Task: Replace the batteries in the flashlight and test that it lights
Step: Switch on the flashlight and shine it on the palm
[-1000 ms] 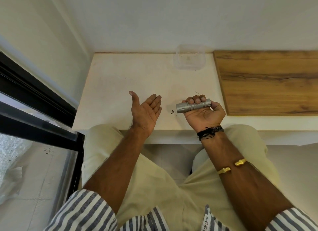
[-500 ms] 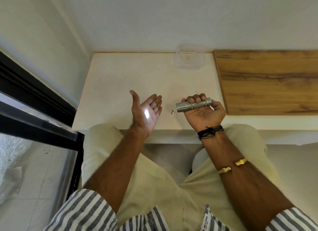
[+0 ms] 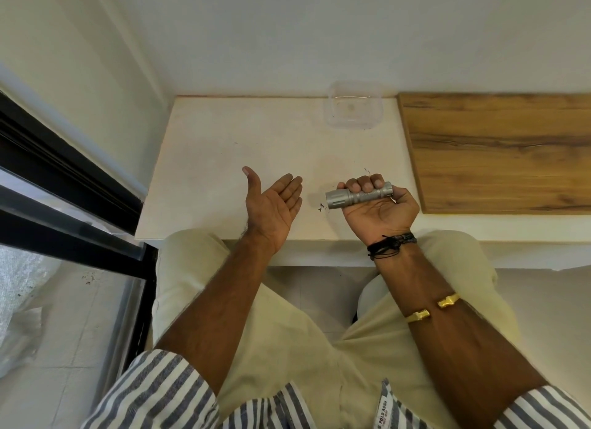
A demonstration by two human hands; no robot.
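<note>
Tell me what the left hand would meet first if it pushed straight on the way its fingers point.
Probably nothing close: the left hand points up-right over the bare white table, passing left of the flashlight in the right hand. Farther along stands the clear container, though depth is uncertain.

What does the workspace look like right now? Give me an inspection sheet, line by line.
Surface: pale counter, mostly bare; wooden board on its right part.
Job's things: silver flashlight held level, head pointing toward the left hand; no light spot visible on the palm. Loose batteries: nothing seen.
Clutter: clear plastic container at the back by the wall; small dark specks near the flashlight head.
Grippers: right hand wrapped around the flashlight; left hand open, palm facing the flashlight, holding nothing.
Cables: nothing seen.
Surroundings: white wall behind, black window frame at left.
</note>
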